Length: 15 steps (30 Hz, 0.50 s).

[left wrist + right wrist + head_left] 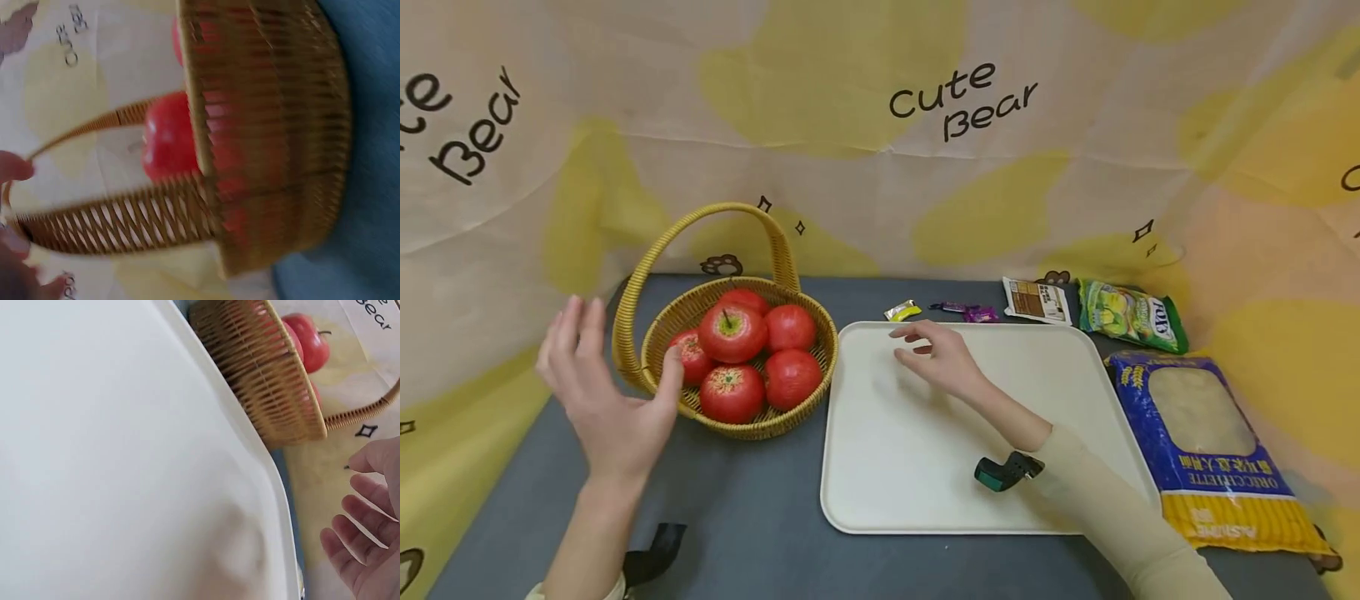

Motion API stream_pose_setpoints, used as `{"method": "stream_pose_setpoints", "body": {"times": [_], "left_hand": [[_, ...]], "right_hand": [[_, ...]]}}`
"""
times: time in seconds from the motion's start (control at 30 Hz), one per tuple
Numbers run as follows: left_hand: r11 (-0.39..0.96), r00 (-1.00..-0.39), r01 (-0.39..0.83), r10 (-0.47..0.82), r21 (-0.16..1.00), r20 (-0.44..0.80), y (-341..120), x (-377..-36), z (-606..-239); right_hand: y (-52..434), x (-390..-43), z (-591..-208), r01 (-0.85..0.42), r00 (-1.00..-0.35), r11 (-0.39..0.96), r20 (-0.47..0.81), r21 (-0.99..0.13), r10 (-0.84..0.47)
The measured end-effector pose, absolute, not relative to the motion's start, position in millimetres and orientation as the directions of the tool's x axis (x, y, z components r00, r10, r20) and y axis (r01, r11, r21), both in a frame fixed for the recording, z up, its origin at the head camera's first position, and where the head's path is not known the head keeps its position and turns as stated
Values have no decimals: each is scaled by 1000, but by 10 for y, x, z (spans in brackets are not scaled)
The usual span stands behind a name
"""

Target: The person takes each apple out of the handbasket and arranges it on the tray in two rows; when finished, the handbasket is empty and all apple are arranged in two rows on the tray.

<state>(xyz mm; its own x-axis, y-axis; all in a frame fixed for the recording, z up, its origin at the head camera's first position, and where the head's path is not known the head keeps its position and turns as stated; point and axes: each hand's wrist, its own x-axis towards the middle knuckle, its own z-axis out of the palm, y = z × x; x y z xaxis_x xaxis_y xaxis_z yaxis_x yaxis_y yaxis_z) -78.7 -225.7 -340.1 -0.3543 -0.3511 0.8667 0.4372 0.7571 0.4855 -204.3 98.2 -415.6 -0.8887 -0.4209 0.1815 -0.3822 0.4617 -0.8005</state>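
Note:
A wicker basket (658, 327) with a tall handle holds several red apples (732, 332) on the grey table. My left hand (601, 385) hovers open just left of the basket, fingers spread, holding nothing. In the left wrist view the basket's wall (275, 131) and one apple (167, 139) show, blurred. My right hand (934, 353) hangs open over the far left part of a white tray (895, 467), fingers relaxed and empty. The right wrist view shows the tray (112, 456), the basket (262, 369) and the fingers (362, 544).
Along the back edge lie small candy wrappers (902, 311), a brown-and-white packet (1037, 300) and a green snack bag (1131, 315). A large blue-and-yellow pasta bag (1210, 450) lies right of the tray. A patterned cloth backdrop surrounds the table.

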Motion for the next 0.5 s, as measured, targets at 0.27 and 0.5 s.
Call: {"method": "stream_pose_setpoints", "body": {"times": [0.27,0.5], "left_hand": [[719,-937,-18,-255,695,240,-2774,-596,-3800],[767,-947,-117,-278,631,162,-2802,-601,-3863]], "right_hand": [[518,-2046,-3947,-391,-815,348,144,-852,-562],[21,-2132,-3751,-506,-707,277,209,-817,-675]]}}
